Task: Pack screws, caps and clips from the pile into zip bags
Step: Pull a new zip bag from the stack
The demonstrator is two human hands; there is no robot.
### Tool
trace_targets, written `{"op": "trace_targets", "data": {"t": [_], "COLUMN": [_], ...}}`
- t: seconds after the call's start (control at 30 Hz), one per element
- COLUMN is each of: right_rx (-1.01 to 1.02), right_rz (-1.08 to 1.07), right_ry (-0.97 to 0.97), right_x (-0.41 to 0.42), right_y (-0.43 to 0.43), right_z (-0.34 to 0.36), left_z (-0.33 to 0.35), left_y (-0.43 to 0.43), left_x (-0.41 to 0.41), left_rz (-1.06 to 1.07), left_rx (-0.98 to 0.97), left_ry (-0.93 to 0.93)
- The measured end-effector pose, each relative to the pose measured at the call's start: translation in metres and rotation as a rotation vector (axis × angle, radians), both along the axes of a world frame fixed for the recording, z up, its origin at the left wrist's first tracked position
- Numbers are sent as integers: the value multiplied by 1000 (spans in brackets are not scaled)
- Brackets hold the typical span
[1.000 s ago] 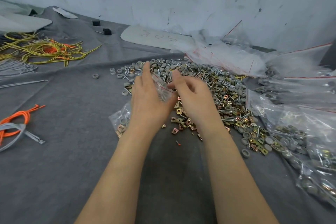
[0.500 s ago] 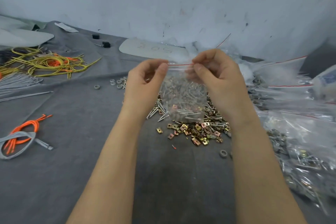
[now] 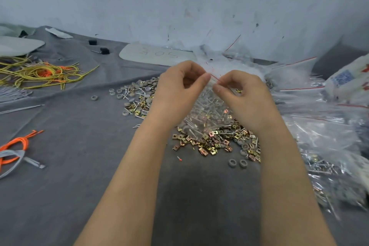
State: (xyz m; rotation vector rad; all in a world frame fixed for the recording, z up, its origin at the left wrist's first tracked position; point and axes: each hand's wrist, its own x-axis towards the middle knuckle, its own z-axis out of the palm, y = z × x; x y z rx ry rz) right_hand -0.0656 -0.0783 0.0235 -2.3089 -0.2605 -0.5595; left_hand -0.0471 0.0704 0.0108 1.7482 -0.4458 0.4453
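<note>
Hands: left hand point(image 3: 179, 91), right hand point(image 3: 244, 97) pinch zip bag point(image 3: 207, 111) seal above pile point(image 3: 219, 143).

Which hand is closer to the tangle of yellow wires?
The left. The left hand pinches the top of the zip bag, off to the right of the yellow wires; the right hand pinches the same bag further right, beyond the left hand.

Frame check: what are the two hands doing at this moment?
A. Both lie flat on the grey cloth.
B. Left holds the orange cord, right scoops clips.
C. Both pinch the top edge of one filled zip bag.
C: the left hand and right hand each pinch the red-lined top of the zip bag, held above the pile.
</note>
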Motion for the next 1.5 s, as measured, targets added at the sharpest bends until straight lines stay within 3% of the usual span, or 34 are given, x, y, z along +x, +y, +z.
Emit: {"op": "trace_targets", "data": {"t": [0.2, 0.47, 0.6, 0.9, 0.97, 1.07, 1.13, 1.2, 1.3, 1.37, 1.43, 1.5], "right_rx": [34, -25, -54, 48, 222, 644, 684, 640, 761, 1017, 1314, 1418], "right_rz": [19, 42, 35, -263, -409, -158, -10, 3, -190, -386, -580, -736], "right_ry": [13, -29, -41, 53, 41, 99, 195, 193, -38, -163, -256, -188], "right_x": [3, 2, 1, 3, 0, -5, 5, 24, 56, 76, 90, 93], "right_y": [0, 3, 7, -40, -64, -67, -58, -58, -80, -111, -156, -197], "right_z": [3, 8, 7, -17, -27, -36, -39, -36, -22, -11, -9, -19], "left_z": [-1, -3, -2, 4, 13, 30, 37, 44, 54, 59, 52, 36], "left_y": [0, -3, 1, 3, 1, -26, -58, -91, -144, -186, -228, -260], "left_x": [2, 0, -1, 10, 17, 25, 29, 38, 61, 72, 78, 79], "left_rz": [59, 32, 37, 240, 305, 220, 112, 48, 77, 17, -136, -258], "left_rx": [172, 127, 234, 193, 96, 134, 171, 130, -12, -80, -42, 110], "left_ry": [-54, -40, -96, -106, -126, -123, -95, -86, -76, -8, 128, 229]}}
